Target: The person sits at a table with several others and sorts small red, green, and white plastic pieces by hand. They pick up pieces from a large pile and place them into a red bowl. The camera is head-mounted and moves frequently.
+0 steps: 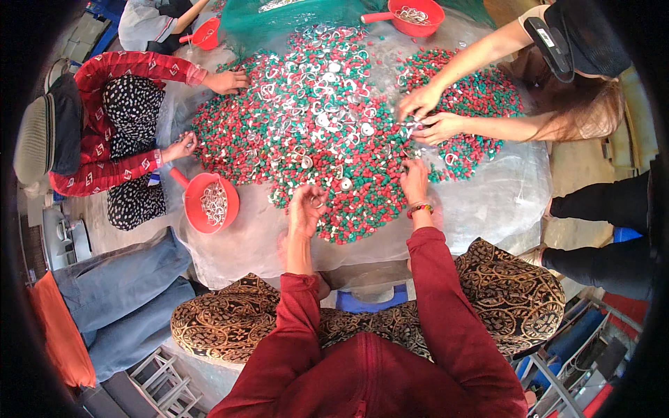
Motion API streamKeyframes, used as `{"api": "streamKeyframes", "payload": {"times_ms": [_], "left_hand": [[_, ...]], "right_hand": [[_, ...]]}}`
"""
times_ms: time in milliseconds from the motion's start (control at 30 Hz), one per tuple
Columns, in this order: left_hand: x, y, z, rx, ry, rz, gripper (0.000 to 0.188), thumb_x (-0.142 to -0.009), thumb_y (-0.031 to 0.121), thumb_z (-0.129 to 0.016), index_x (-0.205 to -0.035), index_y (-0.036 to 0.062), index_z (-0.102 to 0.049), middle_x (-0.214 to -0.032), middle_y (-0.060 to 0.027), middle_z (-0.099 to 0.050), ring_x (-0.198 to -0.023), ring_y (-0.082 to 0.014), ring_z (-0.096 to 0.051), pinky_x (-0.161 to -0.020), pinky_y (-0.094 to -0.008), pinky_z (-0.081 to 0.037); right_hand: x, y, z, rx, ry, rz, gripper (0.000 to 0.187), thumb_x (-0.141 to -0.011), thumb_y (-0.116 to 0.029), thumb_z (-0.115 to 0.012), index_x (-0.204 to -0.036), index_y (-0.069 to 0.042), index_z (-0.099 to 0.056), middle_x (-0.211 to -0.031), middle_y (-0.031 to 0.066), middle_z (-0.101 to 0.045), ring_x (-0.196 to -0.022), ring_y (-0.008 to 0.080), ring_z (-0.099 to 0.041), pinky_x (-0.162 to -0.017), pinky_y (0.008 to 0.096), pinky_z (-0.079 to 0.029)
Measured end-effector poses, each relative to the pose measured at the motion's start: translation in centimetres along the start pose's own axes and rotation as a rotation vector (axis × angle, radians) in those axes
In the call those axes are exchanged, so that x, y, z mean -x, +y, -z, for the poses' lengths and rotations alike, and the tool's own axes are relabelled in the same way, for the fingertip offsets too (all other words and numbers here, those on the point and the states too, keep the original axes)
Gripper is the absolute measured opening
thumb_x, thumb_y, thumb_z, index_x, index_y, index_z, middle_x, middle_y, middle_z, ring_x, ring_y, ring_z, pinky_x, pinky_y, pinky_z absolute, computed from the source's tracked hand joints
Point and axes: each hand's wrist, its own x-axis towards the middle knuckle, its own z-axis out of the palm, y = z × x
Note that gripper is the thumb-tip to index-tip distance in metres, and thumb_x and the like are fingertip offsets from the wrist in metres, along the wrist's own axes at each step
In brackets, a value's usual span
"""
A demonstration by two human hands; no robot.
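Observation:
A wide heap of small red, green and white plastic pieces [362, 209] is spread in front of me, with many white ring-shaped pieces [322, 120] lying on its upper middle. At the heap's near left edge, my left hand [304, 212] is raised with its fingers curled in, and a small pale ring [318, 205] shows at the fingertips. My right hand [415, 181], with a beaded bracelet at the wrist, reaches into the heap's right side. Its fingers are bent together against the pieces; what they pinch, if anything, is hidden.
A red handled scoop [191, 209] holding pale rings stands left of the heap; similar red scoops [417, 28] [209, 35] stand farther off. A person in a red patterned sleeve [132, 70] works at left, and another person's hands [432, 122] touch the heap at right. Translucent sheeting [488, 188] lies underneath.

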Motion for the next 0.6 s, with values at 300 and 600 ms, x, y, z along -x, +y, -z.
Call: {"api": "streamKeyframes", "payload": {"times_ms": [300, 600], "left_hand": [[0.3, -2.3, -1.2, -0.155, 0.056, 0.068, 0.014, -0.086, 0.022, -0.06, -0.086, 0.0093, -0.054, -0.075, 0.001, -0.054, -0.062, -0.008, -0.054, -0.043, -0.0188, -0.035], [0.2, -2.4, -0.8, -0.349, 0.141, 0.058, 0.012, -0.088, 0.02, -0.057, -0.09, 0.0088, -0.056, -0.077, 0.0032, -0.053, -0.059, -0.0053, -0.047, -0.043, -0.0161, -0.032]], "right_hand": [[1.6, -5.9, -0.4, -0.657, -0.053, 0.025, 0.045, -0.072, 0.005, -0.055, -0.115, -0.009, -0.06, -0.108, 0.0154, -0.059, -0.091, 0.0278, -0.059, -0.078, 0.0356, -0.048], [-2.2, 2.6, 2.7, -0.234, -0.123, -0.313, 0.02, -0.074, -0.003, -0.058, -0.088, -0.009, -0.071, -0.092, 0.0156, -0.06, -0.089, 0.0295, -0.057, -0.08, 0.038, -0.045]]}}
